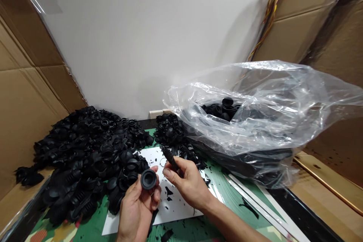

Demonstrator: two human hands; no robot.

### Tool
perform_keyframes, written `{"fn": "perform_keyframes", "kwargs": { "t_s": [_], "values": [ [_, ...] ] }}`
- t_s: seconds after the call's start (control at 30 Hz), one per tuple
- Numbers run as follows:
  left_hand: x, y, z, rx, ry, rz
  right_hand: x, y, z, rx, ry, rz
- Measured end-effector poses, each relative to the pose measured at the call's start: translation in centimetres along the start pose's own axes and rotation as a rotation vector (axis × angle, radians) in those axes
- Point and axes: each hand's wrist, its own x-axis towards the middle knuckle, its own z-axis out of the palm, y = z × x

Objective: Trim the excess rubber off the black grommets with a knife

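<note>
My left hand (141, 200) is closed around a round black rubber bellows cap (148, 179), its hollow ringed end facing up toward me. Just to the right, my right hand (185, 181) grips a dark pen-like tool (169, 155) between thumb and fingers. The tool's tip points up and away, apart from the cap, and its exact kind is unclear. Below both hands lies a white sheet (177, 210) scattered with small black scraps (169, 192).
A large heap of black rubber parts (93, 147) spreads on the left, with a smaller dark pile (170, 130) behind the sheet. On the right stands a transparent plastic bag (255, 121) holding black caps (227, 107). White strips (255, 204) lie on the green table mat (227, 185). Cardboard (28, 56) flanks the space.
</note>
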Motion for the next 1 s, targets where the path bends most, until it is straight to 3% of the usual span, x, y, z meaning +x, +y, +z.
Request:
{"fn": "perform_keyframes", "kwargs": {
  "t_s": [0.67,0.87,1.0],
  "values": [
    [-0.02,-0.23,-0.06,0.141,-0.036,0.059,0.07,-0.02,-0.07,0.042,0.014,-0.007],
    [0.10,-0.53,-0.02,0.335,0.066,0.213,0.22,0.57,-0.10,0.136,-0.038,0.075],
    [0.07,-0.59,0.11,0.385,0.056,0.289,0.07,0.40,-0.06,0.158,-0.104,0.093]
  ]
}}
